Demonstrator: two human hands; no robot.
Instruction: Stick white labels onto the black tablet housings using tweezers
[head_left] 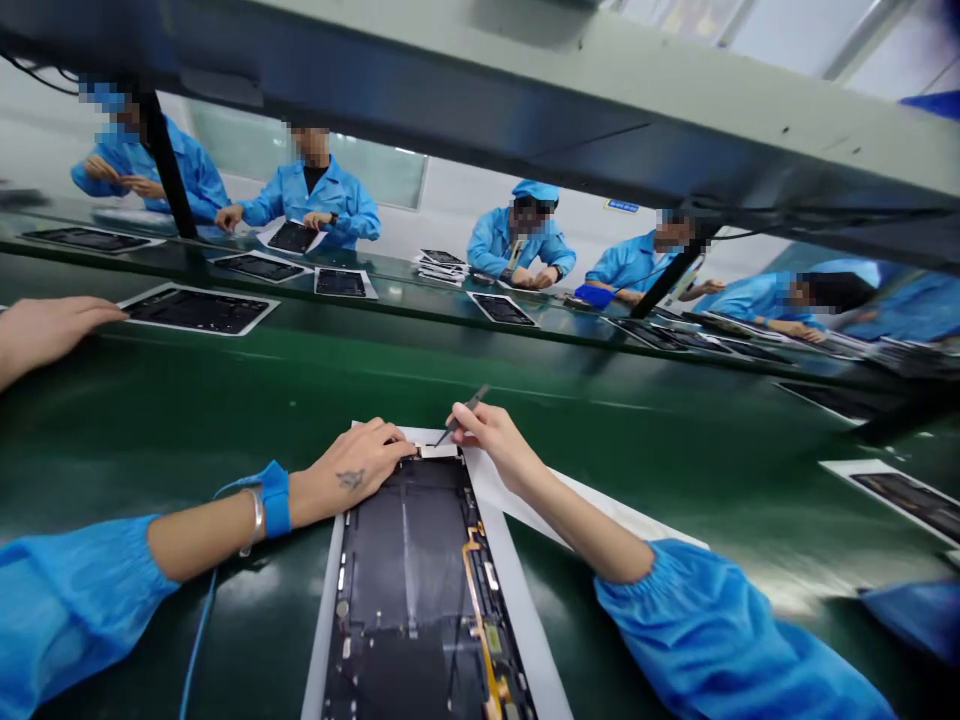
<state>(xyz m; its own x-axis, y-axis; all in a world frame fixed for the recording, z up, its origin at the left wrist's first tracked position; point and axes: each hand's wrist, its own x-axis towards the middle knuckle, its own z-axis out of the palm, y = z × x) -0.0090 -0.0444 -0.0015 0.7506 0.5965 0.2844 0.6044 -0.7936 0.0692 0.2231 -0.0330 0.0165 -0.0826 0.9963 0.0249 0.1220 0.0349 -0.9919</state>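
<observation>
An opened tablet housing [435, 560], black inside with an orange flex cable [472, 570] along its right side, lies on a white sheet [322, 640] before me. My left hand [364, 465] is closed at the far edge of the housing, fingers bent together and fingertips against the left end of a white strip [437, 452]. What sits under those fingertips is hidden. Dark tweezers [472, 400] are pinched in my right hand [491, 440], their tips pointing down at the white strip. A blue wrist strap [276, 500] with a cord circles my left wrist.
Another white sheet [585, 505] lies under my right forearm. At the left, another person's hand [52, 330] touches a tablet housing [199, 310]. More housings sit along the green bench [300, 380]. Co-workers in blue sit opposite, and a grey shelf beam [450, 110] crosses overhead.
</observation>
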